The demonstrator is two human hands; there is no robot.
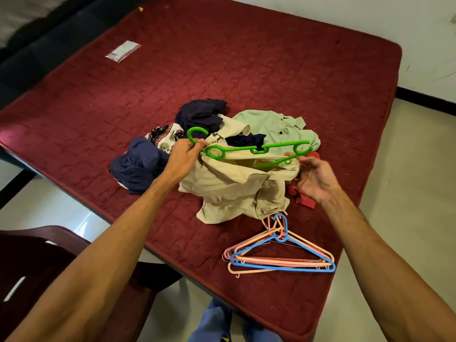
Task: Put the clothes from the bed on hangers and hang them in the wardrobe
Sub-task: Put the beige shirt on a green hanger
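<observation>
Over the quilted maroon bed [246, 58], our left grip [187, 156] pinches the smooth green plastic hanger [257, 151] at its neck. The hanger's long axis runs across to our right grip [314, 177], and its hook curls leftward. That grip's fingers are spread, clasping nothing. A crumpled beige shirt [229, 183] sags beneath the hanger, and thin pastel hangers [281, 253] lie nearer us.

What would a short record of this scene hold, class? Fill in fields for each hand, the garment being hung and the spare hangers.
left hand: grips the green hanger near its hook
right hand: by the hanger's other end, grip unclear
garment: beige shirt, partly under the hanger
spare hangers: stacked on the red mattress, near edge
</observation>
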